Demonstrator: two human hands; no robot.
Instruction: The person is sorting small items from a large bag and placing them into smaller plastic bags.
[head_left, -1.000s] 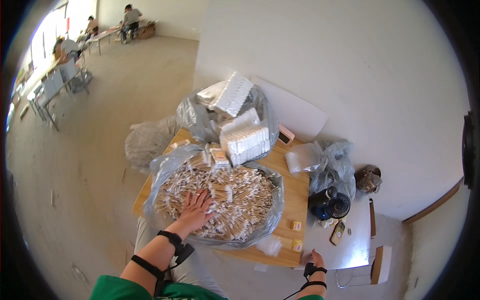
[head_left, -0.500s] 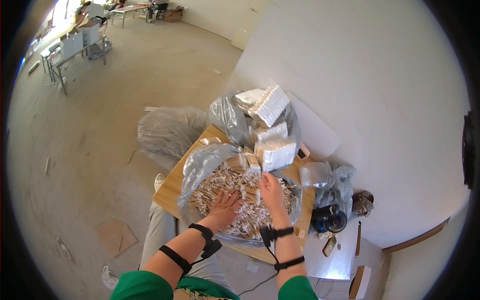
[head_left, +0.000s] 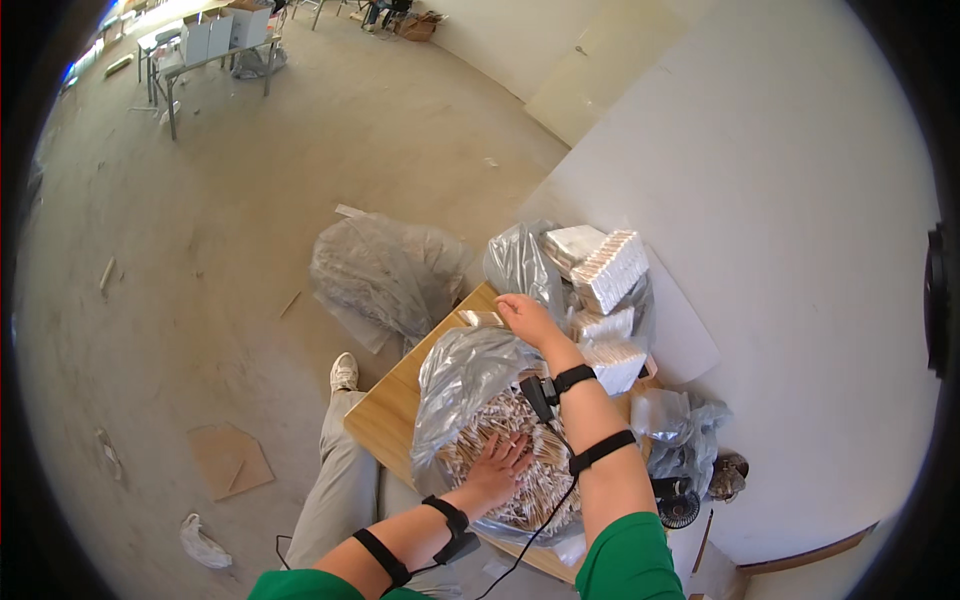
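A heap of loose cotton swabs (head_left: pixel 487 420) with pale wooden sticks and white tips fills a grey plastic bag (head_left: pixel 462 375), spread wide on a wooden table. My left hand (head_left: pixel 497 470) lies flat on the heap with its fingers spread. My right hand (head_left: pixel 527 320) is past the bag's far rim, its fingers curled together; anything inside them is hidden. Close beside it, a small clear packet (head_left: pixel 478 318) rests near the table's far edge. Stacked bundles of white-tipped swabs (head_left: pixel 612 272) sit to the right of my right hand, partly behind my forearm.
The wooden table (head_left: pixel 385 415) has its left edge by my leg. Another grey plastic bag (head_left: pixel 380 275) lies on the floor beyond it. To the right are more plastic bags (head_left: pixel 680 425), a small black fan (head_left: pixel 680 508) and the wall. Flat cardboard (head_left: pixel 230 460) lies on the floor at left.
My right hand has moved from the swab heap away and to the left, over the bag's far rim. My left hand stays on the heap. The whole view has shifted.
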